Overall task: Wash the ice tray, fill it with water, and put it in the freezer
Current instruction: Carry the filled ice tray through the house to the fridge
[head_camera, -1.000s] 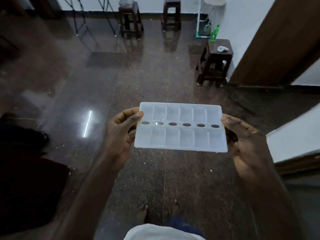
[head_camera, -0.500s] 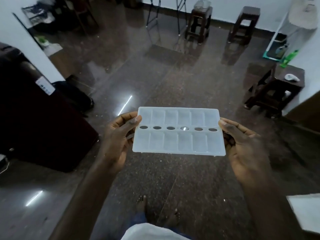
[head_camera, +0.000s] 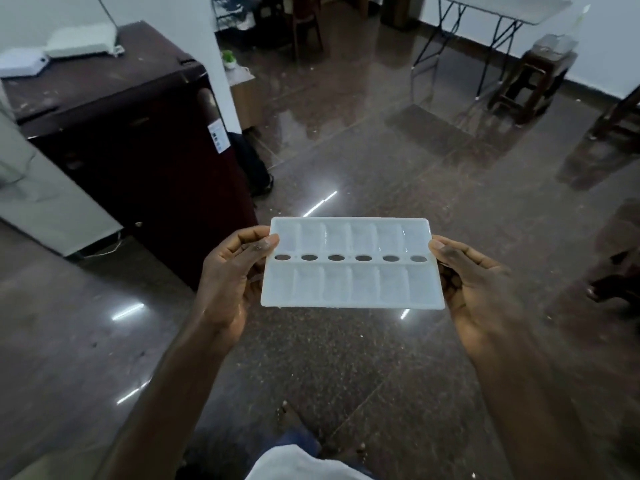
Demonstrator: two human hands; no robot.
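Observation:
A white ice tray [head_camera: 349, 282] with two rows of cells and a middle line of oval holes is held level over the dark floor. My left hand [head_camera: 232, 275] grips its left edge, thumb on top. My right hand [head_camera: 474, 282] grips its right edge the same way. A dark maroon fridge [head_camera: 138, 157] stands to the left, its door closed, a white sticker on its front corner.
White flat items [head_camera: 79, 43] lie on the fridge top. A white wall corner [head_camera: 214, 57] rises behind the fridge. A folding table [head_camera: 498, 8] and wooden stools [head_camera: 533, 74] stand at the far right. The polished floor [head_camera: 363, 140] stretches ahead.
The view has swung left, bringing the fridge into full sight on the left. Both hands keep the same hold on the tray, which stays level in front of me.

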